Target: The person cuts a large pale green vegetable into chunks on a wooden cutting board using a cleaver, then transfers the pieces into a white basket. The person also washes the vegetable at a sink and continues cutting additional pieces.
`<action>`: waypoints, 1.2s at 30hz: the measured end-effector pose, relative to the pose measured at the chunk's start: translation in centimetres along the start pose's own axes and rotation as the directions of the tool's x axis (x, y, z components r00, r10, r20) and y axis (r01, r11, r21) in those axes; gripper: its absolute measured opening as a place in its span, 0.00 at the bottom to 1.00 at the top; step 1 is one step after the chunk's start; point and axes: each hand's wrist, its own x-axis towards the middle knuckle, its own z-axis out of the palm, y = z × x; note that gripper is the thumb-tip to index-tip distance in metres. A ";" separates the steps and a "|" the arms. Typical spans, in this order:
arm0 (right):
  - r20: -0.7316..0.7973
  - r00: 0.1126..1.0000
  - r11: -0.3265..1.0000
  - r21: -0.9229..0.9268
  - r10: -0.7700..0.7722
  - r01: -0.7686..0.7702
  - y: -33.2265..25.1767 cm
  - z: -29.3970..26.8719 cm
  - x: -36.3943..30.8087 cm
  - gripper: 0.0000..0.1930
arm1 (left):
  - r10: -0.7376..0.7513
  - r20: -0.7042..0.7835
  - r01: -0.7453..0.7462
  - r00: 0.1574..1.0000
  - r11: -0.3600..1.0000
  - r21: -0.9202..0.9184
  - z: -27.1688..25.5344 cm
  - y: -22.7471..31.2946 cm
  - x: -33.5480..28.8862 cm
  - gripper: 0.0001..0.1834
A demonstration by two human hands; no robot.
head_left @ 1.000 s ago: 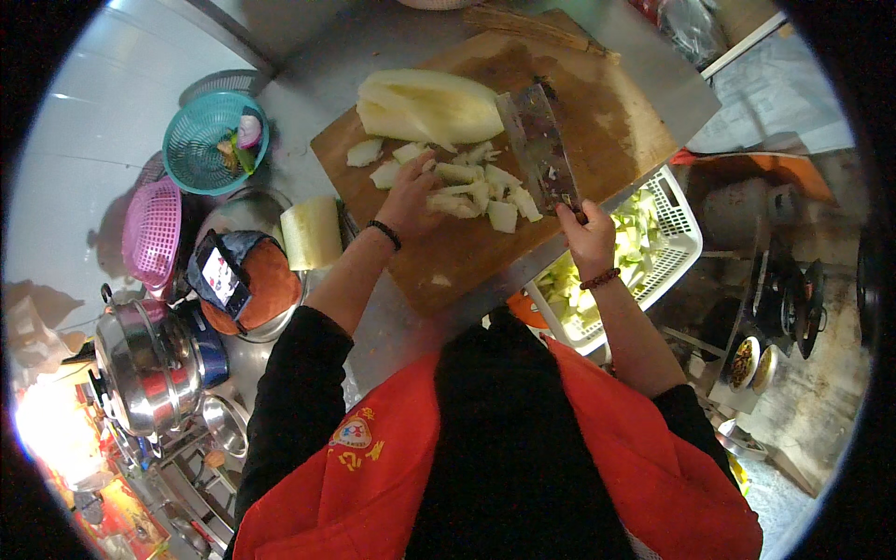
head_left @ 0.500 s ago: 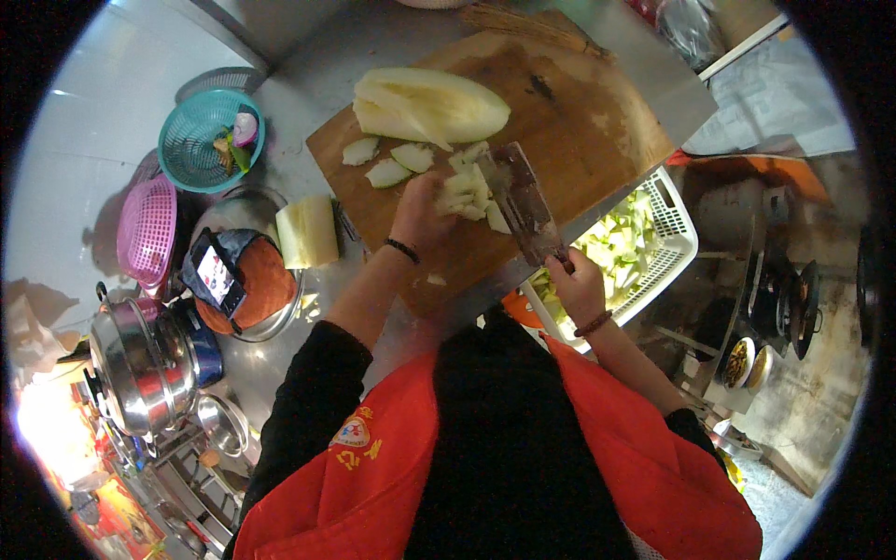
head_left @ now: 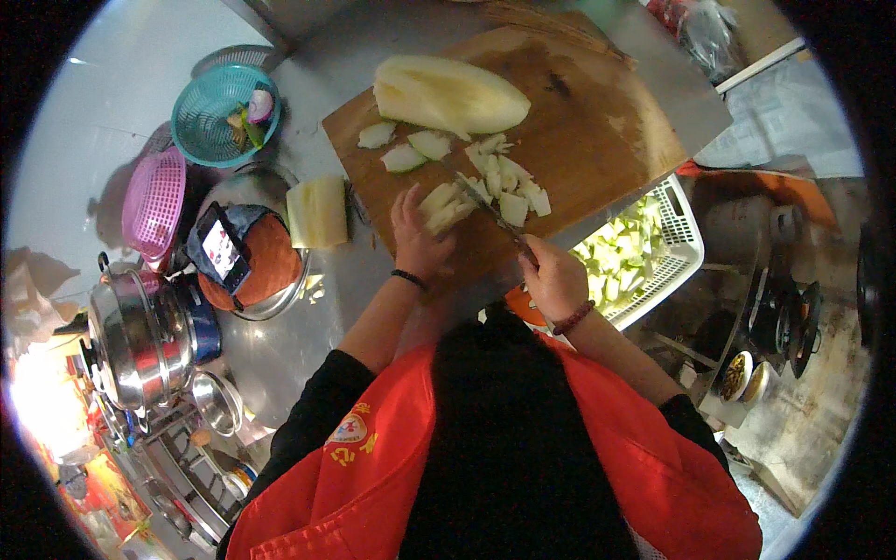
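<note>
Wooden cutting board [head_left: 597, 140], brown, is laid on a grey metal counter [head_left: 308, 121]. A large pale melon half [head_left: 457, 93] is seen at its far side, with cut pale pieces [head_left: 509, 182] scattered nearer the person. A small stack of slices [head_left: 443, 205] is pressed down by the left hand [head_left: 415, 238], fingers curled over it. A cleaver [head_left: 490, 210] is gripped by its handle in the right hand [head_left: 553, 280], closed fully round it, the blade set edge-down just beside the stack. A white slatted crate [head_left: 677, 233] holding cut green-white chunks is placed below the board's right edge. A teal basket [head_left: 210, 117], a pink basket [head_left: 154, 201] and a steel pot [head_left: 131, 336] are ranged at left.
</note>
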 end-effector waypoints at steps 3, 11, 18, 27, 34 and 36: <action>0.015 0.998 0.996 -0.050 -0.067 0.067 0.0 0.8 0.7 0.15 | -0.035 -0.025 0.035 0.999 0.999 -0.011 0.8 -0.3 0.3 0.46; -0.090 0.993 0.996 0.012 -0.082 0.083 0.3 0.2 1.4 0.15 | -0.088 -0.048 0.087 0.995 0.996 -0.010 0.6 -1.2 0.2 0.44; -0.015 0.997 0.991 0.105 -0.076 0.077 -2.3 -0.8 0.8 0.12 | -0.233 0.016 0.232 0.972 0.953 -0.195 -0.9 -1.0 -1.4 0.38; 0.251 0.968 0.973 -0.223 -0.005 0.063 -3.9 2.2 3.0 0.11 | -0.328 0.037 0.325 0.944 0.905 -0.275 -0.6 -0.7 -1.5 0.35; 0.361 0.932 0.972 -0.202 -0.038 0.118 -4.3 1.7 4.8 0.11 | -0.295 0.063 0.302 0.953 0.921 -0.247 -0.8 -0.7 -1.0 0.37; 0.342 0.940 0.975 -0.210 0.004 0.072 -4.5 2.8 5.2 0.11 | -0.270 0.046 0.274 0.962 0.942 -0.195 -0.6 -0.5 -1.3 0.38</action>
